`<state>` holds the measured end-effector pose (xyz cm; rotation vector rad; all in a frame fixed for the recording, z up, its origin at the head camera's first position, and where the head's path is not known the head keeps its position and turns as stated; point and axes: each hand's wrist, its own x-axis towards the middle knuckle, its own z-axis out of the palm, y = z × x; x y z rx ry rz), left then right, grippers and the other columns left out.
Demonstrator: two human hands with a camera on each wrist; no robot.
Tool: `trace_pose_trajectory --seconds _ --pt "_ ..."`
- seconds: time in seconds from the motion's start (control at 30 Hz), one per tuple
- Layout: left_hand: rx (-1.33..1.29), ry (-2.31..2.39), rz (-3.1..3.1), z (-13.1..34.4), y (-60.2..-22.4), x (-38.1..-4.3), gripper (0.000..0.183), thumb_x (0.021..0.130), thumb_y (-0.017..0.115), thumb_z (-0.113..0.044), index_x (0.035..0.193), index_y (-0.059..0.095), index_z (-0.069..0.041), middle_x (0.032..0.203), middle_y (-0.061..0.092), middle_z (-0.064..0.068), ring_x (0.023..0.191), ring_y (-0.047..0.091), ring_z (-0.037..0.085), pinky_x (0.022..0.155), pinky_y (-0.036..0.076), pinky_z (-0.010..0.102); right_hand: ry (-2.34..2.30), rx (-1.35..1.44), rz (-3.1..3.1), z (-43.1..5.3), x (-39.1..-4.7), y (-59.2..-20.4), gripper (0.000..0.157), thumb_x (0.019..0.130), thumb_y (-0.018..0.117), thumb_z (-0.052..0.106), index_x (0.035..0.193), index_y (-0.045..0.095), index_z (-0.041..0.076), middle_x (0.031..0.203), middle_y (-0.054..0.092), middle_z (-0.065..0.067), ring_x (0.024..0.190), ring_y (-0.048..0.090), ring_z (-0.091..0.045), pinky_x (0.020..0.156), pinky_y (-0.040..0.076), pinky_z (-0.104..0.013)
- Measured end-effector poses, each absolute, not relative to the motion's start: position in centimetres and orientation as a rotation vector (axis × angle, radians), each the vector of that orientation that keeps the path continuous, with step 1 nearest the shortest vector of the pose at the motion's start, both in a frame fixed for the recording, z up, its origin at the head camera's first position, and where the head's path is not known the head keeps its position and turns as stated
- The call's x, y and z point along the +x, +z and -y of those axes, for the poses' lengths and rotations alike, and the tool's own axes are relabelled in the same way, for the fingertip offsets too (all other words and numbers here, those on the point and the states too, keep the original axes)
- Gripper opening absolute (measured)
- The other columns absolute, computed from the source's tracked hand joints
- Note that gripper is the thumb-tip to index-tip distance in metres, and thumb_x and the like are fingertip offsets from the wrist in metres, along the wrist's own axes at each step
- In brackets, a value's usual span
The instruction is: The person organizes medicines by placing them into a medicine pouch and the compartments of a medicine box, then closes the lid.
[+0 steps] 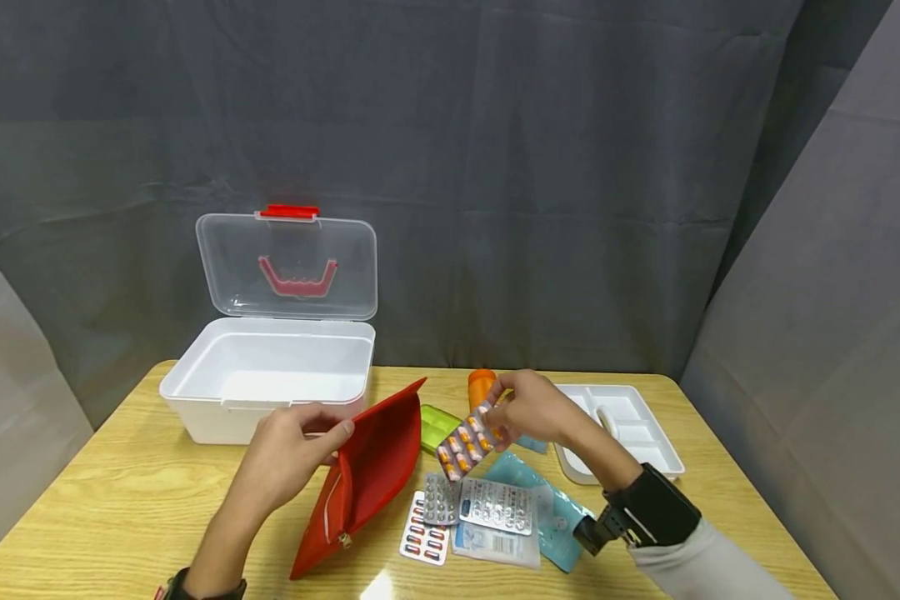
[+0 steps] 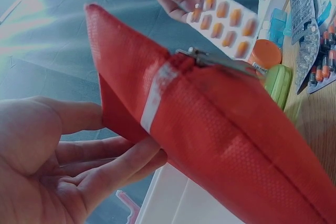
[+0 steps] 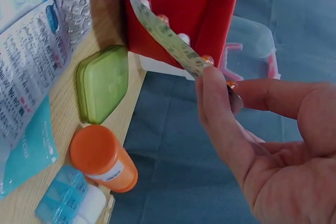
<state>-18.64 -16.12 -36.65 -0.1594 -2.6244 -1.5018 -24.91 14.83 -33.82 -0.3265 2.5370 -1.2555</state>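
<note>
My left hand (image 1: 297, 450) pinches the edge of a red zip pouch (image 1: 378, 467), whose mouth gapes toward the right. In the left wrist view the thumb and fingers of the left hand (image 2: 79, 166) grip the pouch's rim (image 2: 123, 114). Between thumb and fingers, my right hand (image 1: 532, 408) pinches a blister pack of orange and white capsules (image 1: 467, 443). That pack is tilted, just right of the pouch's mouth. From the right wrist view, the blister pack (image 3: 170, 40) appears nearly edge-on in front of the pouch (image 3: 189, 3).
More blister packs (image 1: 498, 504) lie in front, over a teal packet (image 1: 562, 525). Behind them are a green case (image 1: 437, 427) and an orange bottle (image 1: 482, 385). A white compartment tray (image 1: 641, 425) sits right; an open-lidded white box (image 1: 270, 375) stands back left.
</note>
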Motion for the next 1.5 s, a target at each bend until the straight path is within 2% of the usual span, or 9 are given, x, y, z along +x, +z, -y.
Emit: trace_pose_trajectory --seconds 0.33,0.7,0.97,1.1,1.27,1.5 --pt "-0.165 -1.511 2.632 16.1 -36.6 -18.6 0.02 0.094 0.071 -0.015 0.108 0.074 -0.002 0.101 0.075 0.012 0.086 0.076 0.021 0.066 0.062 0.027 -1.493 -0.313 -2.478 -13.0 -25.4 -34.0 0.022 0.09 0.069 0.005 0.106 0.057 -0.005 0.077 0.068 -0.015 0.061 0.069 -0.021 0.065 0.063 -0.035" --pt "-0.163 -1.507 2.633 16.1 -36.7 -18.7 0.02 0.094 0.071 -0.016 0.107 0.074 -0.002 0.1 0.075 0.012 0.085 0.076 0.021 0.068 0.063 0.031 -1.66 -0.26 -2.323 -10.7 -26.0 -36.6 0.024 0.092 0.067 0.001 0.108 0.052 -0.008 0.078 0.066 -0.017 0.058 0.07 -0.021 0.063 0.063 -0.036" --pt "-0.166 -1.507 2.633 16.2 -36.7 -18.7 0.019 0.094 0.071 -0.015 0.107 0.074 -0.001 0.099 0.076 0.012 0.086 0.076 0.023 0.066 0.063 0.028 -1.592 -0.291 -2.321 -9.9 -25.9 -38.1 0.021 0.093 0.066 0.002 0.107 0.053 -0.008 0.077 0.068 -0.015 0.058 0.07 -0.022 0.062 0.063 -0.035" --pt "-0.157 -1.497 2.64 16.2 -36.6 -18.7 0.019 0.094 0.071 -0.016 0.107 0.074 -0.001 0.1 0.076 0.011 0.086 0.076 0.022 0.067 0.063 0.028 -1.592 -0.269 -2.292 -9.6 -25.7 -38.6 0.023 0.093 0.065 0.001 0.111 0.053 -0.009 0.079 0.068 -0.015 0.061 0.069 -0.02 0.066 0.064 -0.042" --pt "-0.158 -1.501 2.64 16.1 -36.6 -18.6 0.02 0.094 0.071 -0.016 0.107 0.074 -0.001 0.1 0.076 0.012 0.086 0.076 0.02 0.066 0.063 0.028 -1.612 -0.288 -2.264 -9.4 -25.5 -39.2 0.022 0.093 0.064 -0.001 0.111 0.053 -0.009 0.081 0.071 -0.017 0.064 0.07 -0.023 0.069 0.063 -0.047" --pt "-0.153 -1.496 2.642 16.1 -36.6 -18.7 0.019 0.094 0.07 -0.016 0.106 0.074 -0.001 0.099 0.076 0.011 0.085 0.076 0.019 0.066 0.062 0.026 -1.608 -0.318 -2.237 -9.1 -25.2 -39.7 0.023 0.094 0.063 0.0 0.111 0.051 -0.01 0.08 0.07 -0.019 0.06 0.07 -0.022 0.07 0.063 -0.051"
